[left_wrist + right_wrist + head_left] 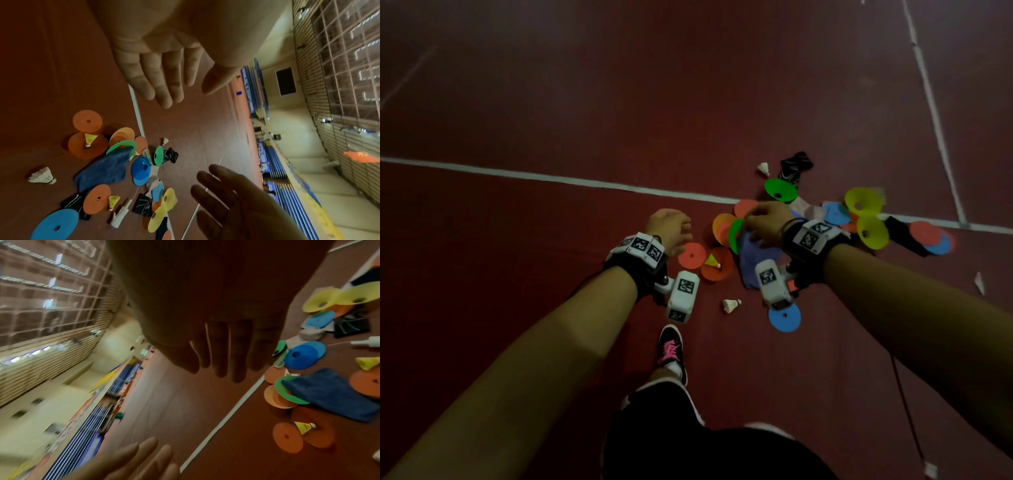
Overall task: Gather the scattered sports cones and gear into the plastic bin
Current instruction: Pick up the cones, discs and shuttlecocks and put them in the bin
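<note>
Left hand (pixel 164 53): fingers straight, relaxed, holding nothing, above the floor. Right hand (pixel 236 203): fingers extended, loose, empty, above the pile. Below: green disc cone (pixel 121 146) tilted on edge, touching a crumpled blue cloth (pixel 104 170). Flat orange disc cones (pixel 691 255) with center holes beside; yellow shuttlecock (pixel 712 262) lying on 1. White feather shuttlecock (pixel 731 305) nearby. Blue flat disc (pixel 784 317), 2 yellow dished cones (pixel 859 202) further right. Red matte court floor (pixel 551 102), white line (pixel 517 174). Plastic bin not visible.
</note>
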A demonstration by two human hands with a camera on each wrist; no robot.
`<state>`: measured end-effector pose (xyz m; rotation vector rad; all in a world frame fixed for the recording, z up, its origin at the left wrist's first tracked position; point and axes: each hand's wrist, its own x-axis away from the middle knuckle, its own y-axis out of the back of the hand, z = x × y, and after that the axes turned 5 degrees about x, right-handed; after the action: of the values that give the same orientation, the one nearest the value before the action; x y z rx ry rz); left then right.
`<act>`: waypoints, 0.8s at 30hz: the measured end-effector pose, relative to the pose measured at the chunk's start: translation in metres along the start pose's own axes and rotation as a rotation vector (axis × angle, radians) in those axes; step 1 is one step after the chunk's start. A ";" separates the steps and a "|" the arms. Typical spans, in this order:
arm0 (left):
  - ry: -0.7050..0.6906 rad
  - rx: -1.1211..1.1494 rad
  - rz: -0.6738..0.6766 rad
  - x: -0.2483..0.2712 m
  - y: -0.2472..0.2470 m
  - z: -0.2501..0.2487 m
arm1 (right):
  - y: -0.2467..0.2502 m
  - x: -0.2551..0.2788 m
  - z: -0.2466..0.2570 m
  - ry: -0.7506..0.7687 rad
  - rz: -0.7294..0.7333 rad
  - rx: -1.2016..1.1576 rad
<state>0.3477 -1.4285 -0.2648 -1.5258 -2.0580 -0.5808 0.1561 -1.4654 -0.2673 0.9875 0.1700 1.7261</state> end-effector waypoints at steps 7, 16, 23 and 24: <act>0.078 -0.029 0.051 -0.137 -0.005 -0.032 | -0.025 -0.113 0.017 -0.144 -0.073 0.041; 0.143 0.013 -0.022 -0.304 -0.043 0.113 | -0.157 -0.272 -0.142 -0.374 0.009 -0.077; 0.102 -0.078 0.032 -0.439 -0.074 0.254 | -0.268 -0.396 -0.287 -0.446 0.063 0.036; 0.097 -0.096 0.039 -0.461 -0.080 0.276 | -0.284 -0.417 -0.306 -0.443 0.063 0.050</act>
<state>0.3412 -1.6251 -0.7715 -1.5568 -1.9480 -0.7335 0.1825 -1.5984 -0.8416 1.3978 -0.1062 1.5221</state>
